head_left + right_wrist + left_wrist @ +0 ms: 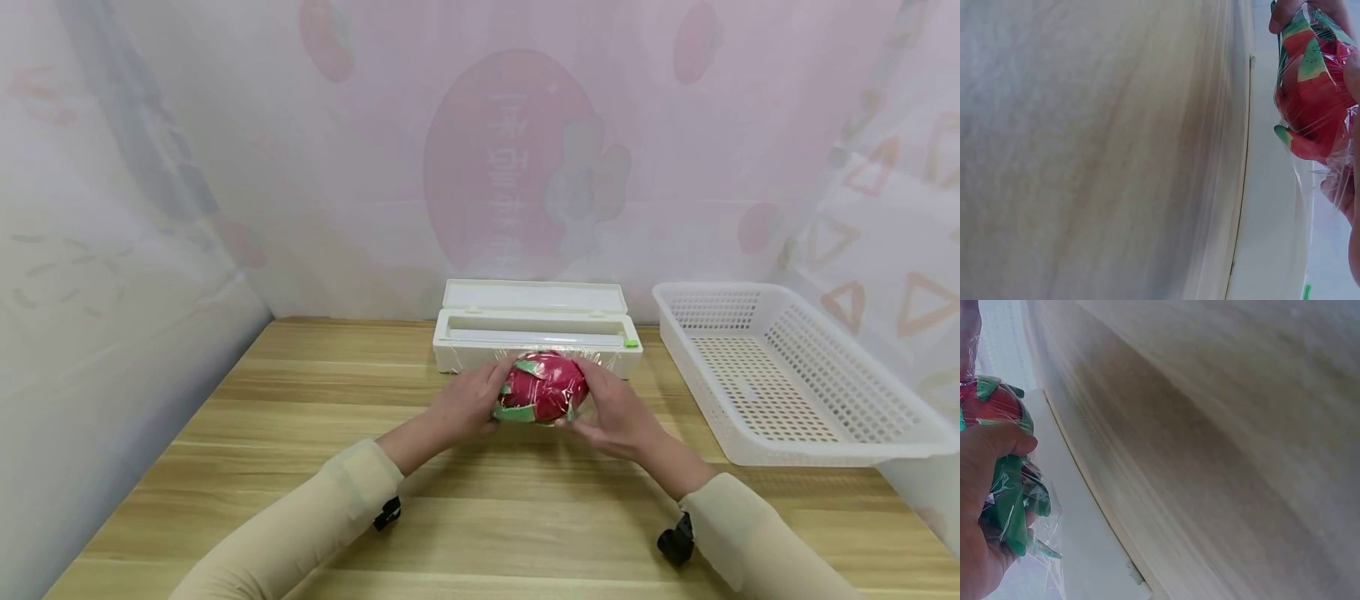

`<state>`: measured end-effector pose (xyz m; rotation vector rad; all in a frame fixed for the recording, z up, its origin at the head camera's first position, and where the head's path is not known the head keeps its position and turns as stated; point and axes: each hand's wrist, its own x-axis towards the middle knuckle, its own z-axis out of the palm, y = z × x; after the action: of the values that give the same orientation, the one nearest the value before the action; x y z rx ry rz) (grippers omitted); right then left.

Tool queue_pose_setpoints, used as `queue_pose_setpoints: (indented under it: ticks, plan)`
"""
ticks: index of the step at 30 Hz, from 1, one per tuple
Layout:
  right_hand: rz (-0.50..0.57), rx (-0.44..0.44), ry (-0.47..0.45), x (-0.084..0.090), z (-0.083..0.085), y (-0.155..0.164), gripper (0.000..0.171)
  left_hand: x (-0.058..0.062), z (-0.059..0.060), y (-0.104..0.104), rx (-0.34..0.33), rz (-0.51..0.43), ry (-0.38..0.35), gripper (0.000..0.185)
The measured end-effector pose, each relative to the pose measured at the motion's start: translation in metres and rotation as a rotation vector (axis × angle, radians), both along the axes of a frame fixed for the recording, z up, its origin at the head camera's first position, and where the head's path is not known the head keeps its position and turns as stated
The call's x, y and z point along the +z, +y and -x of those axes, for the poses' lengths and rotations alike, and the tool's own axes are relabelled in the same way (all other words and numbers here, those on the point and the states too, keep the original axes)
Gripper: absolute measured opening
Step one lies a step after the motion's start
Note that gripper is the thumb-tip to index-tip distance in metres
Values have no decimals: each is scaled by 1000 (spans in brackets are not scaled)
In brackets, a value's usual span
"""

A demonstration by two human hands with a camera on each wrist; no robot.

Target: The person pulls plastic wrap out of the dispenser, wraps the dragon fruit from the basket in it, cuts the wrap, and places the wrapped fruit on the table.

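Observation:
A red dragon fruit [551, 387] with green scales is held up between both hands, over the wooden table. Clear plastic film [1329, 164] covers it, with loose, wrinkled edges hanging at its sides. The left hand [468, 402] grips its left end, and in the left wrist view the thumb lies across the film. On the other end, the right hand [618, 412] holds the fruit with curled fingers. Just behind the hands stands a white cling film dispenser [457, 358], its lid [534, 296] raised and a pale roll inside.
To the right stands a white perforated plastic basket [832, 454] with nothing visible in it. A small green piece [632, 343] sits at the dispenser's right end. The wooden table [480, 533] is bounded by printed cloth walls [360, 200] at the back and sides.

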<state>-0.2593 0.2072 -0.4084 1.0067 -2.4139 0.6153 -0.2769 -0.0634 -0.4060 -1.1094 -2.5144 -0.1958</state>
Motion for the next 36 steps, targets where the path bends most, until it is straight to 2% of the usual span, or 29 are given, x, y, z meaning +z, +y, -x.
queue_pose_setpoints:
  ticks: [14, 26, 36]
  plan:
    - [-2, -26, -11, 0, -15, -2, 91, 3, -12, -4, -23, -4, -21, 97]
    - [25, -14, -51, -2, -26, -3, 88, 6, -23, -5, -31, -14, -103, 96]
    - [43, -27, -113, -2, -32, -5, 83, 7, -27, -7, -14, 12, -172, 94]
